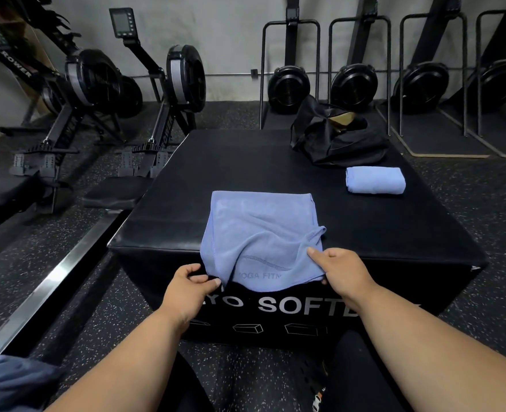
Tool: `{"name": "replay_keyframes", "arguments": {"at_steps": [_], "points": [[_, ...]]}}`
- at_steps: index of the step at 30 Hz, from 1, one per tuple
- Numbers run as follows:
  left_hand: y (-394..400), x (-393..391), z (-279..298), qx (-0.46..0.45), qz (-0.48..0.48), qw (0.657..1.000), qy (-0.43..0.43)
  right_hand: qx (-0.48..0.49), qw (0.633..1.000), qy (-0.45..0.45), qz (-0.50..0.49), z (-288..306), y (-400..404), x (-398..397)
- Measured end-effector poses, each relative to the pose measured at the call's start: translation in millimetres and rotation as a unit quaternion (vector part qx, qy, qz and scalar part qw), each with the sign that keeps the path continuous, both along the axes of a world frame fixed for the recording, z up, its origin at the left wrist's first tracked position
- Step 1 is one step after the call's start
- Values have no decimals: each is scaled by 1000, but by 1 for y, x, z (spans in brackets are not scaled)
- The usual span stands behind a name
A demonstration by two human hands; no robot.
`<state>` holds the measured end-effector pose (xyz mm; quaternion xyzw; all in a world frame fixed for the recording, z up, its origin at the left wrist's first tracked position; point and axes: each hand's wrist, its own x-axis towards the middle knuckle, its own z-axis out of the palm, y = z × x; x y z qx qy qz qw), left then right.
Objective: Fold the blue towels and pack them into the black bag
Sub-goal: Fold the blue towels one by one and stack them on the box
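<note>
One folded towel (375,179) is already lying finished in the right middle of the frame, a neat flat bundle on the top of the black foam box (245,162), just below the black bag (339,138). The bag is sitting slumped at the upper right of the box top with its mouth gaping, and no towel is showing inside it, so the packing looks not yet begun.

The second blue towel (260,233) is lying in the centre of the frame, partly folded and rumpled, its near edge hanging over the front lip of the box. The left hand (190,288) is pinching the lower left corner between thumb and fingertips, and the right hand (339,270) is gripping the lower right edge, forefinger stretched out over the cloth.

As it lies, this towel is a little longer than wide, its long axis running from the bottom of the frame towards the top, the far edge lying square and flat. The folded one is lying crosswise, long axis left to right.

More blue cloth (10,382) is showing at the lower left corner, possibly another towel waiting
</note>
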<state>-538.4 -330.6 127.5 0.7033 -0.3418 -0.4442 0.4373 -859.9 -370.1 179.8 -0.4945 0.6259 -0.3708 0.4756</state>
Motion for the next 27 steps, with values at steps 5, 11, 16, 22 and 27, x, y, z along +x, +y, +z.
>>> {"name": "replay_keyframes", "arguments": {"at_steps": [5, 11, 16, 22, 27], "points": [[-6, -1, -17, -9, 16, 1000, -19, -13, 1000, -16, -4, 1, 0, 1], [-1, -19, -25, 8, -62, 993, -102, -10, 999, -31, 5, 0, -4, 1], [-2, -21, -25, -16, -83, 984, -160, -14, 999, -43, 4, -4, -10, 0], [-2, -27, -19, -52, -23, 983, -177, -15, 998, -58, -10, -6, -17, -2], [1, -25, -8, -84, 55, 991, -84, -20, 999, -47, -12, -8, -16, -8]]}}
